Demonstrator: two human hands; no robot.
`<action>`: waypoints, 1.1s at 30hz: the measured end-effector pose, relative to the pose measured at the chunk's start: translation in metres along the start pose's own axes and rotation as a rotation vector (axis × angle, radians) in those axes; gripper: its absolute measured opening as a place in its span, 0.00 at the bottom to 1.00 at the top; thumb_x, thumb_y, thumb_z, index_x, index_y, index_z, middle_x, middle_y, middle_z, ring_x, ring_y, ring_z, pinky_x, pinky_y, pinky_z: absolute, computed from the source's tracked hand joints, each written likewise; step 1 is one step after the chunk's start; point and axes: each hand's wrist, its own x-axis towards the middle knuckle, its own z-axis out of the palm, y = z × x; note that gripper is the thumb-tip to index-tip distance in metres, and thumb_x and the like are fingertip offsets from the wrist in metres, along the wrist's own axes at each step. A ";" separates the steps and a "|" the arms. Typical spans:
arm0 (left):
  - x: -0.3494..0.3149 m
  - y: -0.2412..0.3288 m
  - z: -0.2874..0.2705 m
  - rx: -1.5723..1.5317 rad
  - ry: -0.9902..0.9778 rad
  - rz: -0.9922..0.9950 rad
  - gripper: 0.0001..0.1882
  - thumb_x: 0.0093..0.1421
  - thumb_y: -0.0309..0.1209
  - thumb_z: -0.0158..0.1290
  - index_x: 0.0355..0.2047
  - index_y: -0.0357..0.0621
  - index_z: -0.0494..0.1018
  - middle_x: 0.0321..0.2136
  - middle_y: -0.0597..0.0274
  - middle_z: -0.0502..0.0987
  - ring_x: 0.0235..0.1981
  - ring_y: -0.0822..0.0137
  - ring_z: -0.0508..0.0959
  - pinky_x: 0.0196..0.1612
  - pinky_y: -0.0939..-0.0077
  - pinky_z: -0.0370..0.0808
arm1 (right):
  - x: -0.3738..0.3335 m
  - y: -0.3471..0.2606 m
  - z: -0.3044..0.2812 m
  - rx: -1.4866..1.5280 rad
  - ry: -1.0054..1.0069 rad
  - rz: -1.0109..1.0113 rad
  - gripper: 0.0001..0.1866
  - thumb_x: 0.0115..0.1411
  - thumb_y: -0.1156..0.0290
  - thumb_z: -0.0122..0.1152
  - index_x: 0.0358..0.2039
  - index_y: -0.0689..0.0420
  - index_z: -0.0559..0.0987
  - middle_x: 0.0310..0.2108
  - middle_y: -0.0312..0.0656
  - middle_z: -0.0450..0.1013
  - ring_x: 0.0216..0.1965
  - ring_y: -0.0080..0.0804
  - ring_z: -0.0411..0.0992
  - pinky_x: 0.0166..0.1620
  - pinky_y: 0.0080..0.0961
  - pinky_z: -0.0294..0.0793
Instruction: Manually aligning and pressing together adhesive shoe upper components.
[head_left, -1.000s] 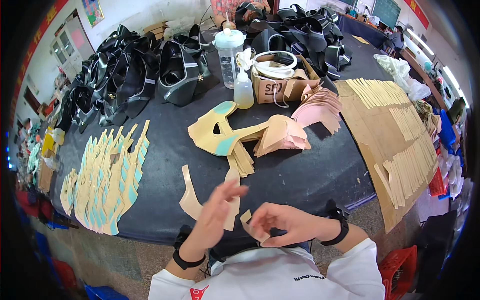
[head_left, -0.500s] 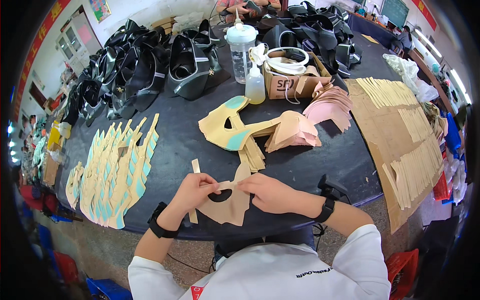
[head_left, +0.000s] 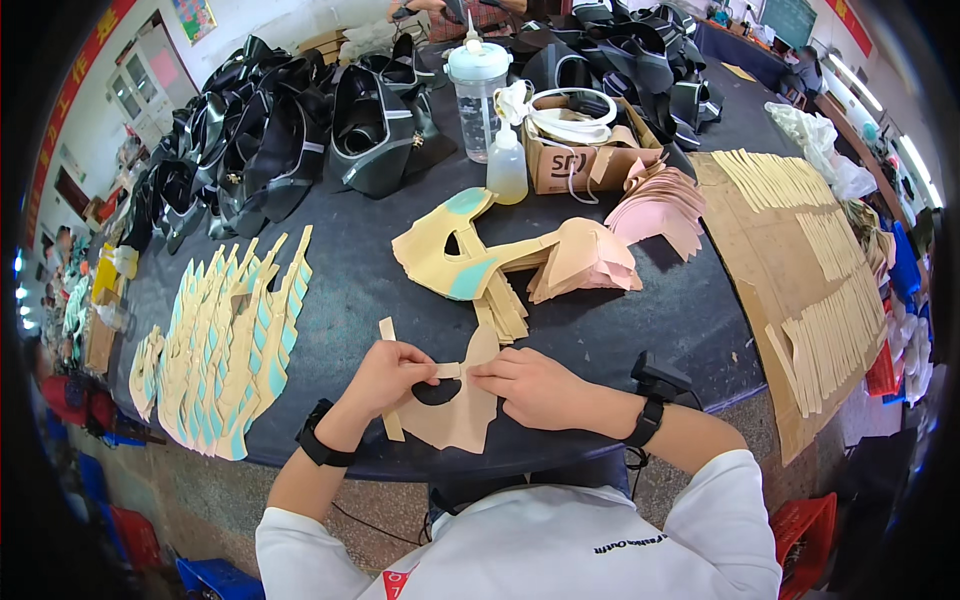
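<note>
A beige shoe-lining piece (head_left: 462, 418) with a cut-out hole lies at the near edge of the black table, its narrow upper end pointing away from me. My left hand (head_left: 388, 378) pinches a short pale strip (head_left: 449, 370) along the hole's upper edge. From the right, my right hand (head_left: 535, 388) presses its closed fingertips onto the lining where the strip ends. Another narrow strip (head_left: 393, 424) lies partly under my left hand. Beyond my hands is a stack of yellow lining pieces (head_left: 425, 256) with turquoise patches, next to a pile of pink pieces (head_left: 590, 258).
Overlapping lining pieces (head_left: 225, 350) fan out at left. A cardboard sheet (head_left: 740, 255) with rows of strips lies right. Behind stand a glue bottle (head_left: 508, 170), a clear canister (head_left: 478, 105), a carton (head_left: 565, 170) and heaps of black shoe uppers (head_left: 370, 135). Another person sits opposite.
More of the pale strip now shows between my hands, and my right fingertips have shifted slightly left on the lining. The person opposite has moved their arms.
</note>
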 end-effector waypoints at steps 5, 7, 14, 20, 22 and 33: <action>0.001 -0.004 -0.001 -0.006 -0.012 -0.004 0.09 0.53 0.24 0.55 0.30 0.27 0.76 0.25 0.54 0.80 0.27 0.72 0.79 0.34 0.82 0.73 | 0.000 -0.001 0.000 0.013 -0.002 0.009 0.24 0.45 0.78 0.55 0.47 0.61 0.75 0.50 0.38 0.69 0.48 0.34 0.67 0.51 0.30 0.66; 0.002 -0.004 -0.004 0.000 -0.021 -0.003 0.09 0.53 0.24 0.55 0.30 0.27 0.76 0.25 0.54 0.80 0.27 0.72 0.79 0.34 0.82 0.73 | 0.000 -0.001 0.000 0.019 0.012 0.004 0.24 0.45 0.78 0.55 0.47 0.61 0.75 0.49 0.38 0.70 0.48 0.34 0.67 0.51 0.30 0.66; 0.002 -0.008 -0.001 0.008 -0.014 0.033 0.08 0.53 0.24 0.56 0.30 0.29 0.76 0.24 0.55 0.80 0.27 0.73 0.78 0.33 0.82 0.73 | 0.001 0.000 0.001 -0.039 0.073 -0.038 0.21 0.45 0.77 0.57 0.44 0.60 0.76 0.45 0.35 0.72 0.47 0.30 0.67 0.46 0.25 0.66; 0.004 -0.009 -0.003 0.036 -0.037 0.028 0.08 0.53 0.24 0.56 0.30 0.29 0.76 0.25 0.55 0.80 0.28 0.71 0.79 0.35 0.81 0.74 | 0.002 -0.001 -0.001 -0.041 0.069 -0.036 0.21 0.45 0.78 0.57 0.44 0.61 0.76 0.45 0.35 0.72 0.47 0.30 0.67 0.46 0.25 0.66; 0.004 -0.008 -0.003 0.042 -0.035 0.029 0.08 0.53 0.24 0.56 0.30 0.29 0.76 0.25 0.55 0.80 0.28 0.71 0.79 0.35 0.81 0.74 | 0.002 -0.002 -0.002 -0.035 0.069 -0.031 0.21 0.45 0.78 0.57 0.43 0.61 0.76 0.45 0.36 0.72 0.46 0.30 0.67 0.46 0.25 0.66; 0.005 -0.009 -0.002 0.063 -0.024 0.055 0.09 0.53 0.25 0.55 0.29 0.28 0.76 0.24 0.55 0.80 0.27 0.72 0.79 0.34 0.81 0.74 | 0.021 0.001 -0.001 -0.202 0.039 -0.146 0.19 0.45 0.75 0.57 0.41 0.60 0.77 0.44 0.34 0.71 0.41 0.29 0.67 0.43 0.25 0.68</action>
